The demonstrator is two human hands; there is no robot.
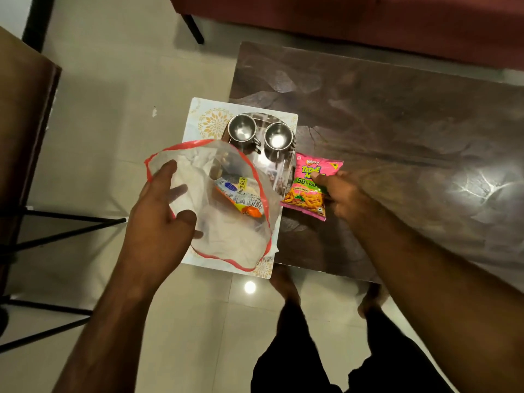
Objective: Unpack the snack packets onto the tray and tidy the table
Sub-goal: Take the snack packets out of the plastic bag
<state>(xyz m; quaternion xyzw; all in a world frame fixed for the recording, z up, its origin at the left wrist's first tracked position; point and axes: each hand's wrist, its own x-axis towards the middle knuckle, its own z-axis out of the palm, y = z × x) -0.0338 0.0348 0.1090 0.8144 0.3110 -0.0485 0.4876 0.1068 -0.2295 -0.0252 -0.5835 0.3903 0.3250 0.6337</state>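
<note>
My left hand [161, 211] grips the rim of a clear plastic bag [226, 234] with a red edge and holds it open over the near end of the tray [204, 120]. Inside the bag lies an orange and white snack packet [241, 198]. My right hand [341, 194] holds a pink snack packet [310, 184] by its right side, thumb on its face. The packet lies at the tray's right edge, partly on the dark table [397, 131]. The tray is white with a gold flower pattern and hangs over the table's left edge.
Two steel cups [242, 130] [278, 139] stand side by side at the tray's far end. A brown chair with black legs [25, 137] stands at the left. A red sofa [368, 21] runs along the back. My legs and feet are below the table's near edge.
</note>
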